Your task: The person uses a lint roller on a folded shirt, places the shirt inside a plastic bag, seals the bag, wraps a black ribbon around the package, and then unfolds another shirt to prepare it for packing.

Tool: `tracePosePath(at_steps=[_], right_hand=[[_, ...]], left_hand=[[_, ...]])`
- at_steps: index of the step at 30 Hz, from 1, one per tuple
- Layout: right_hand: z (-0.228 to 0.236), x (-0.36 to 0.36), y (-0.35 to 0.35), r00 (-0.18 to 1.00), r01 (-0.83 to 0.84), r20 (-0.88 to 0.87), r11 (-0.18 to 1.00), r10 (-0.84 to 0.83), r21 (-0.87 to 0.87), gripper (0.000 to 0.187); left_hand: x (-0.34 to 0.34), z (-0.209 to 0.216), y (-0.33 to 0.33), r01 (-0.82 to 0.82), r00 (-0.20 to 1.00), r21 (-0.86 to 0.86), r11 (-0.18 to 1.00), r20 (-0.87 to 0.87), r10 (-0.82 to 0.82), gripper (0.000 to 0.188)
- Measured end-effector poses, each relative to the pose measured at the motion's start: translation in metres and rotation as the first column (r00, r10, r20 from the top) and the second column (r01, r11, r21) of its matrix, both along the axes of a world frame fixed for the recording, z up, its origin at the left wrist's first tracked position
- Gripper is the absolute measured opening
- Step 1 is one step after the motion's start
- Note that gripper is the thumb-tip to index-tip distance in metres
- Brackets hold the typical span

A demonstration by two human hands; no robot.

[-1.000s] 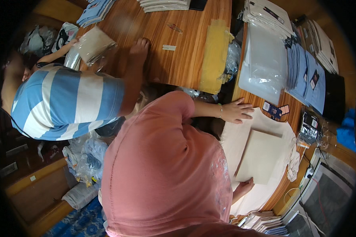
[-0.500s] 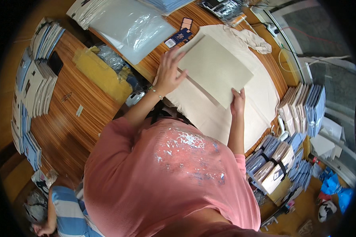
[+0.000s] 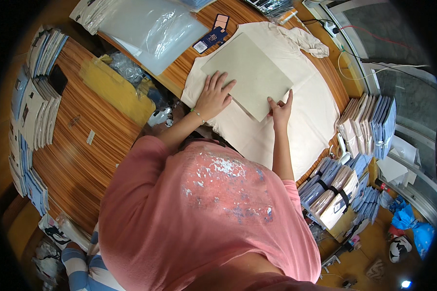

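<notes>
A grey-beige sheet of cardboard point(image 3: 250, 72) lies on a spread-out cream garment point(image 3: 296, 131), up against its upper left part. My left hand point(image 3: 214, 96) rests flat with fingers spread, the fingertips over the board's lower left edge. At the board's lower right edge is my right hand point(image 3: 280, 112), its index finger stretched along the edge and its thumb apart from it. The other fingers of that hand are folded and partly hidden. One sleeve point(image 3: 310, 44) of the garment lies bunched at the far side.
Clear plastic bags point(image 3: 153, 34) and dark blue tags point(image 3: 210, 40) lie beyond my left hand. Stacks of folded, bagged garments stand on the right point(image 3: 366, 123) and far left point(image 3: 39, 109). A yellow packet point(image 3: 114, 87) lies on the left table point(image 3: 77, 160). Cables point(image 3: 342, 63) hang by the window.
The cardboard has shifted and settled flatter on the garment. My left hand has come down onto its edge. My right hand's grip on the corner has loosened, with the index finger now extended.
</notes>
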State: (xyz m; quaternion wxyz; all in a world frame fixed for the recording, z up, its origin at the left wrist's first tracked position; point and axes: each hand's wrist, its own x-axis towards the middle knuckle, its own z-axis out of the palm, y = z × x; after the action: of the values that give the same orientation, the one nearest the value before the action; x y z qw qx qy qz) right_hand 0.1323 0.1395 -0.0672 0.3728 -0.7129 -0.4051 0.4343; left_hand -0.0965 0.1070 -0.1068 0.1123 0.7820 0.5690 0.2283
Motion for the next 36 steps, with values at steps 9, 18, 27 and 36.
tracePosePath(at_steps=[9, 18, 27, 36], right_hand=[[0.002, 0.007, 0.003, 0.976, -0.183, 0.111, 0.981, 0.189, -0.058, 0.044], [0.006, 0.006, 0.0, 0.956, -0.214, 0.192, 0.974, 0.224, -0.068, 0.045], [0.004, 0.008, 0.001, 0.94, -0.218, 0.246, 0.97, 0.238, -0.103, 0.046], [0.038, 0.087, -0.105, 0.909, -0.259, 0.264, 0.932, 0.324, -0.252, 0.027]], left_hand=[[0.001, 0.004, 0.001, -0.019, 1.0, 0.026, 0.999, 0.015, 0.019, 0.052], [0.002, -0.001, 0.0, -0.034, 0.999, 0.022, 0.999, -0.011, 0.034, 0.053], [0.002, 0.0, 0.001, -0.031, 0.999, 0.009, 0.999, -0.014, 0.031, 0.056], [-0.035, 0.067, -0.044, 0.231, 0.973, -0.817, 0.528, 0.198, -0.119, 0.033]])
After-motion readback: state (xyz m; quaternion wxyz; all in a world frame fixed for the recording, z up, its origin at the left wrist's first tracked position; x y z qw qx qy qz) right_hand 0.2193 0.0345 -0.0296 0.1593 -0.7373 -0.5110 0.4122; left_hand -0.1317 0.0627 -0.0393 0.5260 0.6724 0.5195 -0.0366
